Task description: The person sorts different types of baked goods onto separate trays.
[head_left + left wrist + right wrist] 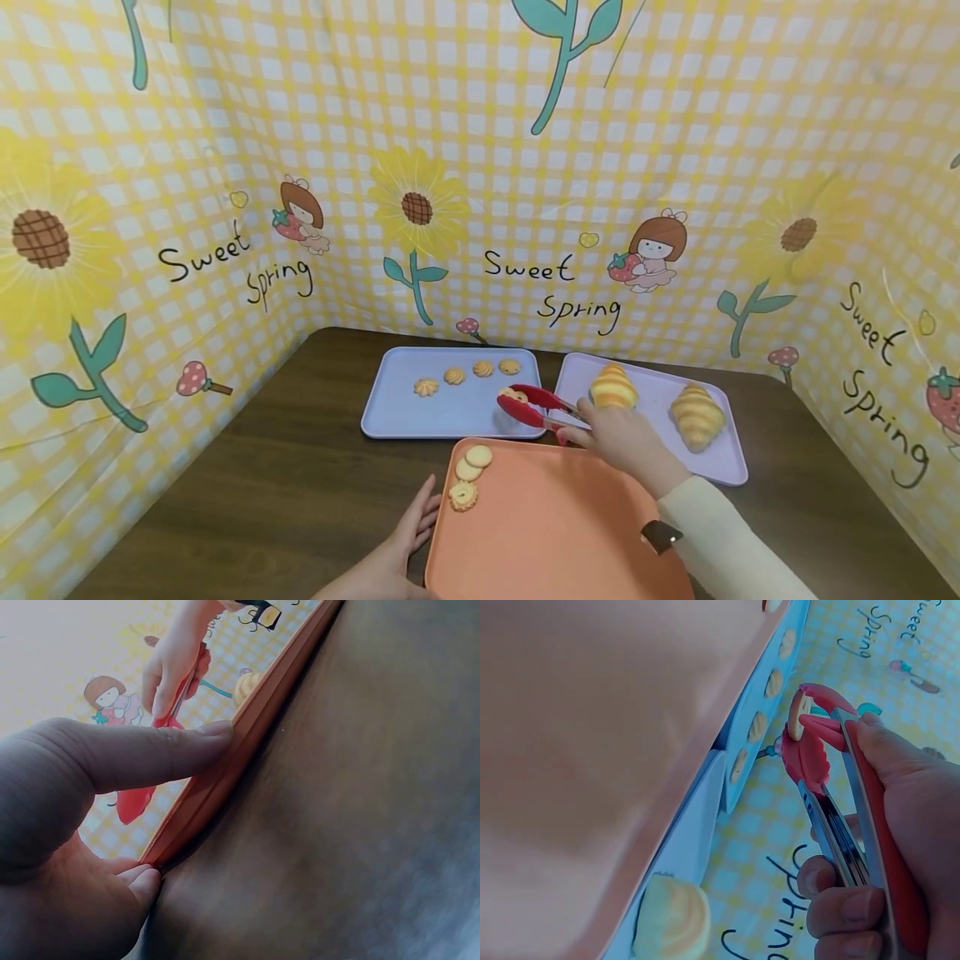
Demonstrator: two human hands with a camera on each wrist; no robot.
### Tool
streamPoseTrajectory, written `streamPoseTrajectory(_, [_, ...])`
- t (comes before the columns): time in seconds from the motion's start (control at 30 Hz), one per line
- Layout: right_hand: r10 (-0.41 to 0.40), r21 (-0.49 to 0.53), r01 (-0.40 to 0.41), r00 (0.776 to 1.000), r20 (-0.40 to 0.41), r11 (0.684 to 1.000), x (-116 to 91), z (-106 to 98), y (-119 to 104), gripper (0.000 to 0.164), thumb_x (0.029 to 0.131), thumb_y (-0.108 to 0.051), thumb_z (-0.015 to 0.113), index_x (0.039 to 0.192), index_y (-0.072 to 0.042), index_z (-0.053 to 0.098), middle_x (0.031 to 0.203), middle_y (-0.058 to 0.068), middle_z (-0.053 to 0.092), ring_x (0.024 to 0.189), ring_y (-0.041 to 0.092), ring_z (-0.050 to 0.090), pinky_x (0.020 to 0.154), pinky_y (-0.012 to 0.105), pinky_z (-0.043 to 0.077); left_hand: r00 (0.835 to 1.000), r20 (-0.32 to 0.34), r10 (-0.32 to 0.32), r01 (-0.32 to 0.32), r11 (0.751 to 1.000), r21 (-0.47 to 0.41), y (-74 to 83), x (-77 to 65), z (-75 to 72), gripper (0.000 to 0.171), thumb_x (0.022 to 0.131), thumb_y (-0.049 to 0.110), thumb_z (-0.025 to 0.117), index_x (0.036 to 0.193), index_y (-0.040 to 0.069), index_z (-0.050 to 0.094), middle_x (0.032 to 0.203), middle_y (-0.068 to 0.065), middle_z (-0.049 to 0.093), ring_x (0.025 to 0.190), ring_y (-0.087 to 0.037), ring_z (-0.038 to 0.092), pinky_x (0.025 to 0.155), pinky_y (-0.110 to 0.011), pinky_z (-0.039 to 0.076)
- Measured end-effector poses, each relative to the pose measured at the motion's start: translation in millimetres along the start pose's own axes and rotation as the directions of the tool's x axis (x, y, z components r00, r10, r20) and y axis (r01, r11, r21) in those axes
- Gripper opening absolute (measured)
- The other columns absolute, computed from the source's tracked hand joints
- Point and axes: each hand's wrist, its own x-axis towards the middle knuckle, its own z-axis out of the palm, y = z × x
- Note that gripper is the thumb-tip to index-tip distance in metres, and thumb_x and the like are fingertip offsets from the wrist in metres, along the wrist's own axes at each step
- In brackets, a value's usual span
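Note:
My right hand grips a pair of red-tipped metal tongs, fingers curled round the handles. Between the tong tips is a small round cookie, held above the near right corner of the blue tray. Several piped cookies lie in a row on that tray. My left hand rests against the left side of the orange tray, its thumb laid straight along the rim. Two smooth round cookies and a ruffled cookie lie at the orange tray's far left corner.
A lilac tray stands at the back right with two croissants on it. All three trays sit on a dark wooden table. A yellow checked cloth hangs round the back and sides.

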Motion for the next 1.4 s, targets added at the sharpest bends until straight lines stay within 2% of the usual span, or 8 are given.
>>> streamPoseTrajectory(0.2, [-0.003, 0.002, 0.003, 1.000, -0.014, 1.000, 12.4, 8.9, 6.0, 0.042, 0.092, -0.048, 0.067, 0.086, -0.009, 0.052, 0.057, 0.000, 0.042, 0.052, 0.018, 0.049, 0.048, 0.036, 0.040, 1.000, 0.002, -0.005, 0.005, 1.000, -0.005, 0.6, 0.1, -0.1, 0.125, 0.088, 0.041, 0.076, 0.152, -0.002, -0.022, 0.153, -0.042, 0.001, 0.139, -0.060, 0.007, 0.103, -0.016, 0.030])
streamPoseTrajectory(0.4, [-0.006, -0.041, 0.005, 1.000, -0.027, 0.999, 23.2, 18.0, 10.1, 0.042, 0.093, -0.047, 0.066, 0.086, -0.009, 0.051, 0.057, 0.000, 0.044, 0.052, 0.019, 0.051, 0.047, 0.036, 0.042, 1.000, 0.003, -0.007, 0.007, 1.000, -0.006, 0.9, 0.0, 0.0, 0.125, 0.088, 0.040, 0.076, 0.152, -0.003, -0.022, 0.152, -0.043, 0.001, 0.139, -0.060, 0.007, 0.103, -0.016, 0.030])
streamPoseTrajectory(0.6, [0.064, -0.050, -0.063, 0.998, 0.021, 0.997, 36.7, 29.0, 12.6, 0.047, 0.093, -0.051, 0.064, 0.098, -0.004, 0.060, 0.063, 0.006, 0.053, 0.055, 0.023, 0.056, 0.049, 0.040, 0.049, 1.000, 0.000, -0.005, 0.005, 1.000, -0.014, 0.5, 0.0, 0.4, 0.126, 0.087, 0.040, 0.077, 0.152, -0.003, -0.022, 0.152, -0.043, 0.002, 0.139, -0.060, 0.008, 0.103, -0.017, 0.030])
streamPoseTrajectory(0.73, [0.104, -0.066, -0.100, 0.993, 0.059, 0.993, 42.8, 34.0, 13.1, 0.051, 0.094, -0.055, 0.062, 0.103, -0.005, 0.061, 0.066, 0.008, 0.057, 0.056, 0.024, 0.056, 0.048, 0.042, 0.049, 1.000, 0.001, -0.006, 0.006, 1.000, -0.012, 0.3, -0.1, 0.4, 0.125, 0.087, 0.038, 0.077, 0.152, -0.004, -0.022, 0.152, -0.043, 0.002, 0.139, -0.060, 0.008, 0.103, -0.017, 0.030])
streamPoseTrajectory(0.9, [0.138, -0.060, -0.133, 0.988, 0.074, 0.989, 46.1, 36.2, 10.1, 0.053, 0.093, -0.055, 0.062, 0.106, -0.004, 0.062, 0.070, 0.010, 0.060, 0.057, 0.026, 0.057, 0.051, 0.044, 0.050, 1.000, 0.005, -0.003, 0.003, 1.000, -0.006, 0.4, 0.2, -0.5, 0.125, 0.088, 0.034, 0.078, 0.151, -0.005, -0.022, 0.151, -0.044, 0.001, 0.138, -0.061, 0.007, 0.103, -0.017, 0.030])
streamPoseTrajectory(1.13, [0.196, -0.070, -0.189, 0.975, 0.104, 0.979, 48.3, 36.6, 5.8, 0.063, 0.092, -0.060, 0.061, 0.117, -0.002, 0.063, 0.077, 0.013, 0.064, 0.054, 0.026, 0.055, 0.048, 0.044, 0.051, 0.999, 0.011, -0.032, 0.032, 0.999, -0.011, 2.0, 0.3, -1.2, 0.125, 0.088, 0.032, 0.078, 0.152, -0.003, -0.023, 0.153, -0.043, 0.000, 0.139, -0.060, 0.007, 0.103, -0.016, 0.030])
streamPoseTrajectory(1.4, [0.187, -0.066, -0.181, 0.977, 0.100, 0.981, 46.9, 37.1, 6.3, 0.061, 0.091, -0.058, 0.063, 0.113, -0.001, 0.061, 0.075, 0.012, 0.061, 0.053, 0.024, 0.054, 0.049, 0.039, 0.050, 0.999, 0.009, -0.044, 0.044, 0.999, -0.003, 1.9, 1.2, -0.8, 0.125, 0.088, 0.032, 0.078, 0.151, -0.004, -0.023, 0.153, -0.042, 0.001, 0.139, -0.059, 0.008, 0.104, -0.017, 0.030])
